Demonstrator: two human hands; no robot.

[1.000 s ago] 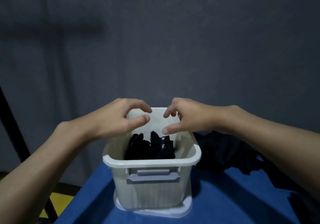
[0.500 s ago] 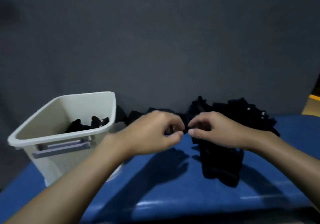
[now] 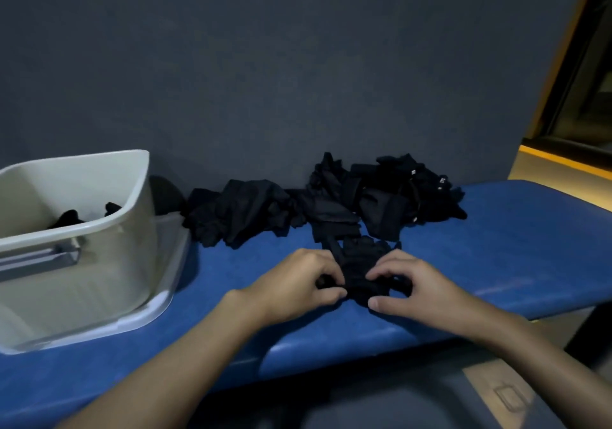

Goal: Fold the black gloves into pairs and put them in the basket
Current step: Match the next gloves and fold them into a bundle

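Observation:
A black glove (image 3: 361,271) lies on the blue padded surface near its front edge. My left hand (image 3: 299,284) pinches its left side and my right hand (image 3: 412,287) pinches its right side, fingers curled onto the fabric. Behind it, against the dark wall, a loose pile of black gloves (image 3: 331,201) spreads across the surface. The white plastic basket (image 3: 109,229) stands at the left, and some black gloves in the basket (image 3: 71,218) show over its rim.
The blue padded surface (image 3: 516,236) runs from the basket to the right, with its front edge just below my hands. A dark wall rises close behind the pile. The floor and a yellow-edged doorway lie at the right.
My hands left the basket, where they hung with fingers apart, and came right to the pile. They took a glove and drew it toward the front edge. The view swung right.

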